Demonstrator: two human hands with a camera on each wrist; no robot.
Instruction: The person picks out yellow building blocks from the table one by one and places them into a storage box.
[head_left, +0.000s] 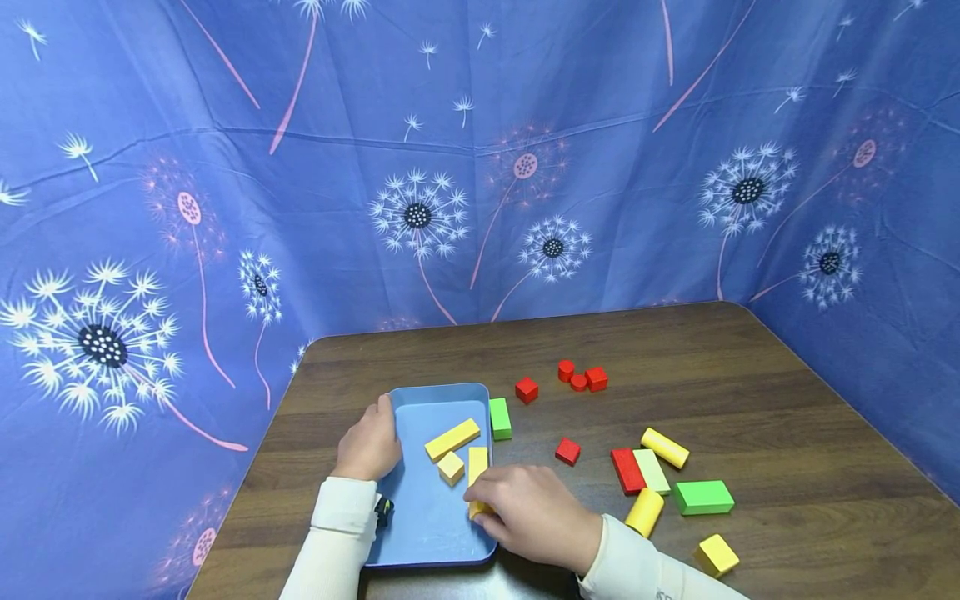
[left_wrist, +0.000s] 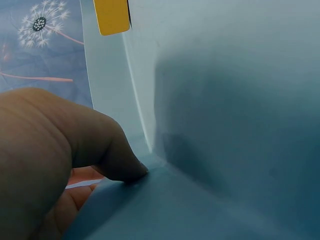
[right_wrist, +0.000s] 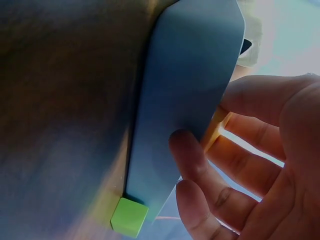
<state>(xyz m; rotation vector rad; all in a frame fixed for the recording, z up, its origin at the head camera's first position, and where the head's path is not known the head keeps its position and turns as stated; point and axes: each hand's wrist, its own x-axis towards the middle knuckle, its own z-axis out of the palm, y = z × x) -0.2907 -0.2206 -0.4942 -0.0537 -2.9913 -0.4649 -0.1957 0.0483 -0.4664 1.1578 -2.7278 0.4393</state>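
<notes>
A shallow blue tray (head_left: 423, 521) stands on the table, tilted toward me a little in perspective. My left hand (head_left: 369, 443) grips its left wall, the thumb (left_wrist: 120, 155) over the rim inside and fingers outside. At the right wall, my right hand (head_left: 536, 510) pinches a yellow block (head_left: 477, 463) that lies along the inside of that wall; part of the block is hidden under the fingers. Two of the right fingertips hang outside the wall in the right wrist view. Also inside the tray are a long yellow block (head_left: 452, 439) and a small yellow cube (head_left: 451, 468).
A green block (head_left: 500, 418) sits against the tray's right side. Several red pieces (head_left: 527, 390) lie farther back. To the right are a red block (head_left: 627, 472), a pale green block (head_left: 651, 472), yellow cylinders (head_left: 665, 447), a green block (head_left: 703, 497) and a yellow cube (head_left: 716, 556).
</notes>
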